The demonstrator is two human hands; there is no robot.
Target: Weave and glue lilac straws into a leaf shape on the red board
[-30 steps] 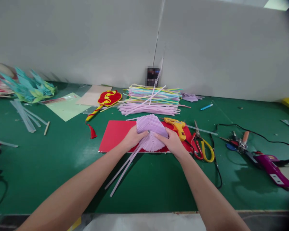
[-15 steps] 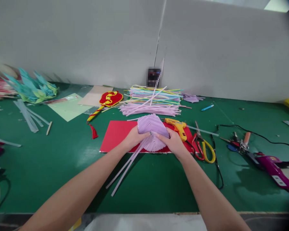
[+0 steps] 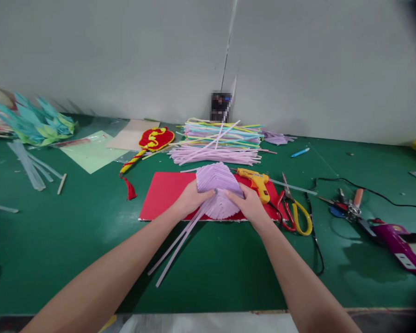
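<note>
Between my hands is a lilac leaf-shaped piece point(image 3: 218, 178) made of pipe cleaners laid side by side in a chevron pattern. My left hand point(image 3: 195, 196) grips its left edge, with the thumb on top. Loose lilac pipe cleaners point(image 3: 176, 252) stick out below that hand toward the lower left. My right hand point(image 3: 247, 201) grips the right edge, its thumb pressed on the face of the piece. The other fingers of both hands are hidden underneath. Beneath them lies a red board point(image 3: 166, 192), with a yellow glue gun point(image 3: 258, 182) on its right part.
Bundled pastel pipe cleaners point(image 3: 215, 155) lie behind the board. Red-and-yellow-handled scissors point(image 3: 300, 215), a black cord point(image 3: 319, 252) and a purple tool point(image 3: 398, 245) are at the right. A red and yellow fan-shaped ornament point(image 3: 156, 140), a green sheet point(image 3: 92, 152) and clear glue sticks point(image 3: 29, 169) lie leftward.
The camera view has shifted slightly, so things on the left sit farther left. Both hands keep their hold on the lilac piece, which looks almost unchanged.
</note>
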